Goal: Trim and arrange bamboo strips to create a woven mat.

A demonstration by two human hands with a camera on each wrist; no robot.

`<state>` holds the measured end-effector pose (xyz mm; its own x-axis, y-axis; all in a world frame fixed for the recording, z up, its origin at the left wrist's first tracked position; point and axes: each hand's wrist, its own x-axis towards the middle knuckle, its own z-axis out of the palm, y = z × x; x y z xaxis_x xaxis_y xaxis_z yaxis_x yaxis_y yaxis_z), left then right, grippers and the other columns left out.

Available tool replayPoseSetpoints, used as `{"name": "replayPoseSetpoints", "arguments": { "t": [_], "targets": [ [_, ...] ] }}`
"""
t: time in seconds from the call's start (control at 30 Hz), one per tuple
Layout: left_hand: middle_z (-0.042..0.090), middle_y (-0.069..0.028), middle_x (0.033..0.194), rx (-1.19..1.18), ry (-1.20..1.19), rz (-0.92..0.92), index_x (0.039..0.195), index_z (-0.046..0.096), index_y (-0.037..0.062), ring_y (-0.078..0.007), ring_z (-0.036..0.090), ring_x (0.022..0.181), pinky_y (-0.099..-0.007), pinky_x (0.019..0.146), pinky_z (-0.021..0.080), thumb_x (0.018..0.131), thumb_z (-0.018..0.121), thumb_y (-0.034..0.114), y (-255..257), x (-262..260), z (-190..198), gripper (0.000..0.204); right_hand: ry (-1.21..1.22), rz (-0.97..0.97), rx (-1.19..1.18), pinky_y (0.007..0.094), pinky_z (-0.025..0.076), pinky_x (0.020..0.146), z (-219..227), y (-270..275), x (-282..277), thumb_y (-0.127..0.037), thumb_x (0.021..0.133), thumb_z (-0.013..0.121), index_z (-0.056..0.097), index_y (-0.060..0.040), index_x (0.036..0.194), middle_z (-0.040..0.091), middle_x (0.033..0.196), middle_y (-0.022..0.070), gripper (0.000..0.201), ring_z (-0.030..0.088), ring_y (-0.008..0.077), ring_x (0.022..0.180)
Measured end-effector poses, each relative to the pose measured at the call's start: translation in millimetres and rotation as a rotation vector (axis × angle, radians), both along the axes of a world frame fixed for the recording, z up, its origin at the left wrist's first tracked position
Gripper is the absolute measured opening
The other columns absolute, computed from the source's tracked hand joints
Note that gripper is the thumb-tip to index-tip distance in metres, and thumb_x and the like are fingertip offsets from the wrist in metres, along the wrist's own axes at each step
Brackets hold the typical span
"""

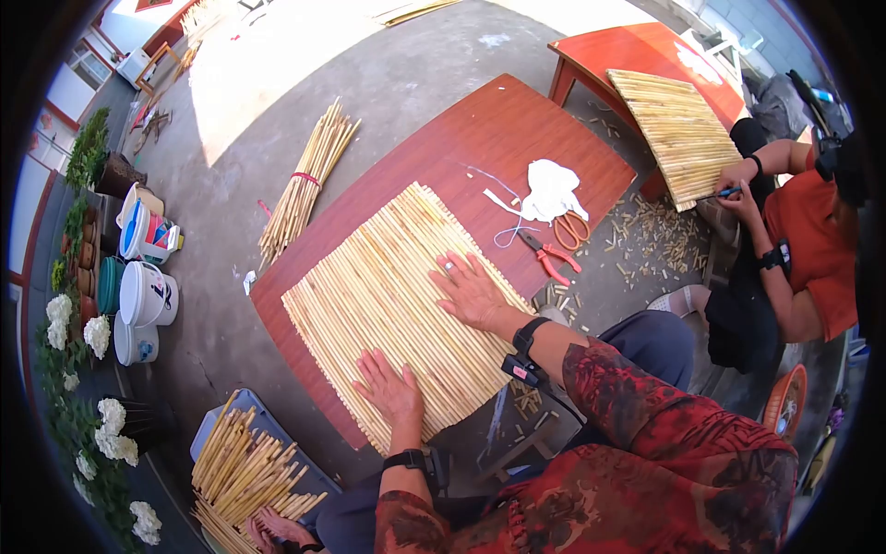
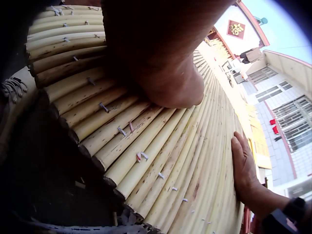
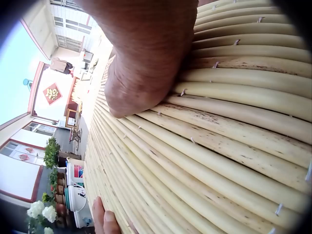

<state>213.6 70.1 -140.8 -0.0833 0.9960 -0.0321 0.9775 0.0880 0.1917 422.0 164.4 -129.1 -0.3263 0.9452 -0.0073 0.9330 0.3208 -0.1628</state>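
While both palms lie flat on it, stick mat sits under the hands at the table's left end.

Stick mat (image 1: 388, 314) is on the low red-brown table (image 1: 461, 129), covering most of the left half. Its far side is just in from the far long edge; its near side reaches the near long edge and appears to overhang it. Sticks run from far edge to near edge; short thread stitches (image 2: 122, 131) show on them in both wrist views.

Left hand (image 1: 393, 391): on top of the mat, near its left side, toward the table's near left corner. Fingers straight, slightly apart, clamped on nothing. Right hand (image 1: 469, 291): on top of the mat, near its right side. Fingers apart and extended, also not clamped. Hands well apart, mat surface between them.

Right of the mat, by the near long edge: red-handled pliers (image 1: 551, 262), jaws pointing away from that edge. Scissors (image 1: 571, 231) just beside them, then a white cloth or bag (image 1: 552, 189) with loose white string near it.

Floor: banded stick bundle (image 1: 303, 194) beyond the far long edge; blue tray (image 1: 309, 466) of loose sticks (image 1: 242, 452) off the near left corner; offcuts (image 1: 657, 238) off the near right corner. Past those, a person in orange (image 1: 803, 249) holds a blue-handled tool at a second mat (image 1: 678, 129).
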Motion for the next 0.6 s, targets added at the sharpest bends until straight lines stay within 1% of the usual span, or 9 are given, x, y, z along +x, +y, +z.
{"name": "replayPoseSetpoints", "arguments": {
  "t": [0.3,0.37,0.53,0.6],
  "targets": [
    [0.015,-0.0159,0.14,0.003,-0.031,-0.001,0.132,0.022,0.0022,-0.0287,0.008,0.131,-0.049,0.103,-0.001,0.082,0.046,0.029,0.6,0.2,2.0,0.061,0.035,0.01,0.043,0.0424,0.007,0.105,-2.9,0.5,0.8,-0.039,0.087,0.034,0.03,-0.0127,0.13,0.024,0.137,0.011,0.05,0.013,0.0256,0.13],
    [0.017,-0.0157,0.139,0.031,-0.026,-0.002,0.131,0.024,0.0013,-0.0293,0.011,0.13,-0.0492,0.103,0.003,0.083,0.045,0.029,0.0,0.8,2.6,0.059,0.036,0.005,0.047,0.0424,0.006,0.105,-3.7,0.8,0.6,-0.039,0.087,0.034,0.03,-0.0125,0.13,0.024,0.137,0.0111,0.051,0.013,0.0257,0.13],
    [0.016,-0.0153,0.14,-0.001,-0.029,0.033,0.132,0.023,0.002,-0.0291,0.01,0.13,-0.0496,0.103,0.002,0.083,0.045,0.03,0.7,0.1,-0.4,0.06,0.022,0.021,0.088,0.0428,0.008,0.104,-3.7,0.7,1.6,-0.04,0.086,0.035,0.032,-0.012,0.129,0.026,0.136,0.0115,0.051,0.015,0.0257,0.129],
    [0.016,-0.0153,0.14,0.037,-0.033,-0.005,0.132,0.022,0.0022,-0.0291,0.01,0.13,-0.0503,0.102,0.002,0.083,0.045,0.029,0.4,-0.1,-2.5,0.061,0.016,0.033,0.101,0.0427,0.009,0.104,-5.8,1.3,1.6,-0.039,0.086,0.036,0.032,-0.0118,0.129,0.026,0.136,0.0115,0.051,0.015,0.0256,0.129]
  ]
}}
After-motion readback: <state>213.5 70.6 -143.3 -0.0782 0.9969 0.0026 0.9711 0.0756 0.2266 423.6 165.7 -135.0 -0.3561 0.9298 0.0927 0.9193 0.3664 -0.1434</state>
